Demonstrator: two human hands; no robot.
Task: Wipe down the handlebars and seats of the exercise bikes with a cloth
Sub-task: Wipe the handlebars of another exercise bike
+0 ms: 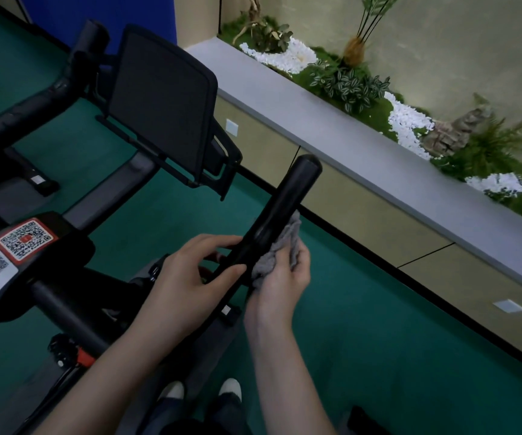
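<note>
A black exercise bike's right handlebar grip (288,199) slants up through the middle of the head view. My left hand (190,271) grips its lower part, thumb and fingers curled round the bar. My right hand (285,277) holds a grey cloth (280,246) bunched against the grip's right side. The bike's dark screen (162,102) stands tilted behind the bar. The other handlebar (49,92) runs off at the upper left. The seat is not in view.
A panel with QR code stickers (18,243) sits on the bike's stem at the left. A grey ledge (363,152) with plants and white pebbles (407,120) runs diagonally on the right. Green floor (379,340) lies between the bike and the ledge. My shoes (203,390) show below.
</note>
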